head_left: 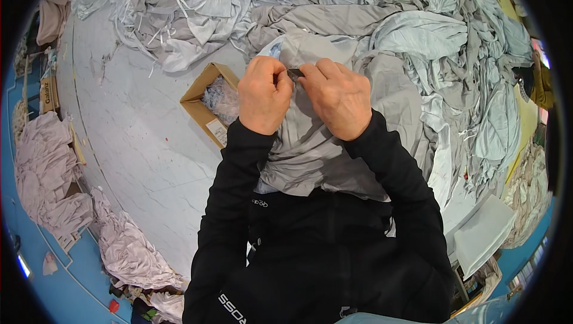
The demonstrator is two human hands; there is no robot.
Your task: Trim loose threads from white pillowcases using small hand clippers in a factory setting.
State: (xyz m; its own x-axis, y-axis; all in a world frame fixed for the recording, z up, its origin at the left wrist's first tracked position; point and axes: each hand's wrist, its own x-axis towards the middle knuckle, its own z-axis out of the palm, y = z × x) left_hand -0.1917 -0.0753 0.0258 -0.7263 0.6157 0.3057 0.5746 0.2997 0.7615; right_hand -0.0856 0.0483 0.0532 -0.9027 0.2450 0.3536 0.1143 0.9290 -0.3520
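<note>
A grey garment (310, 145) lies in front of me on the white table (137, 139), its lower part draped toward my black-clad body. My left hand (262, 94) and my right hand (337, 97) are both closed on its upper edge, close together. Between the fingertips sits a small dark piece (295, 73), pinched against the cloth. Black sleeves cover both forearms. What the dark piece is cannot be told.
A large heap of grey and pale blue garments (370, 19) covers the far and right side of the table. An open cardboard box (210, 100) with clear plastic bits stands left of my hands. Pinkish cloth piles (45, 169) lie on the floor at left.
</note>
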